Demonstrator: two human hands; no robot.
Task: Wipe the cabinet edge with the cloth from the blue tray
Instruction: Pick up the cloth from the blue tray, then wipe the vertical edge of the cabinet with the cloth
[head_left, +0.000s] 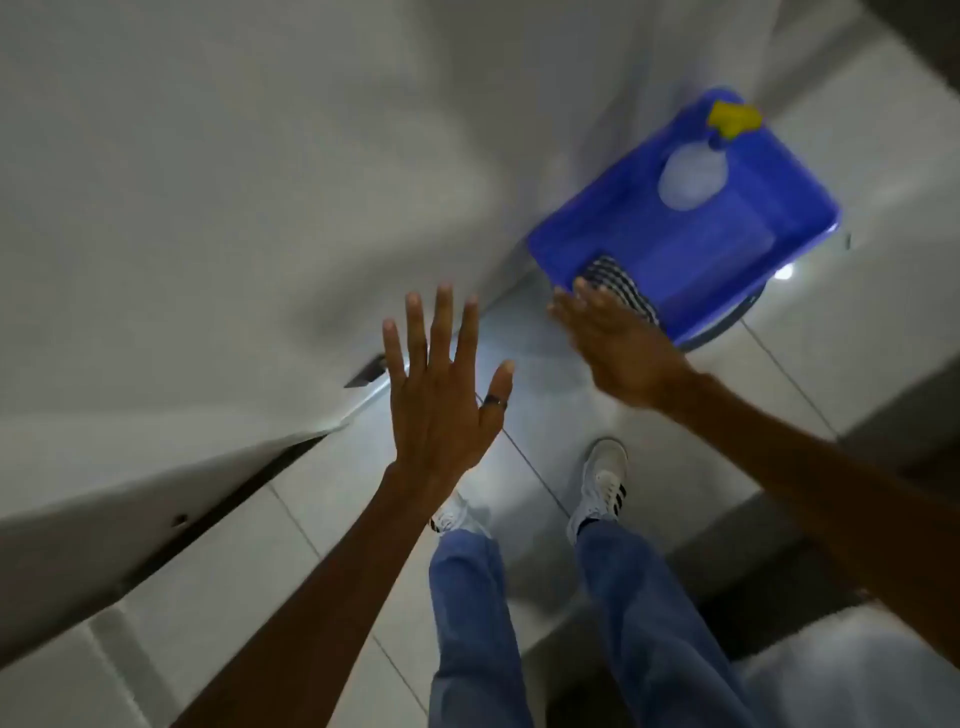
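A blue tray (758, 228) stands at the upper right, beside the white cabinet (218, 218). A black-and-white checked cloth (618, 288) lies in the tray's near corner. My right hand (618, 348) is stretched out flat with its fingertips at the cloth's near side, holding nothing. My left hand (441, 384) is spread wide in front of the cabinet's lower edge (332, 423), empty, with a dark ring on the thumb.
A white spray bottle (693, 174) with a yellow trigger head lies in the tray's far part. The tray rests on a round dark stand. Below are a pale tiled floor (545, 332), my jeans and white shoes.
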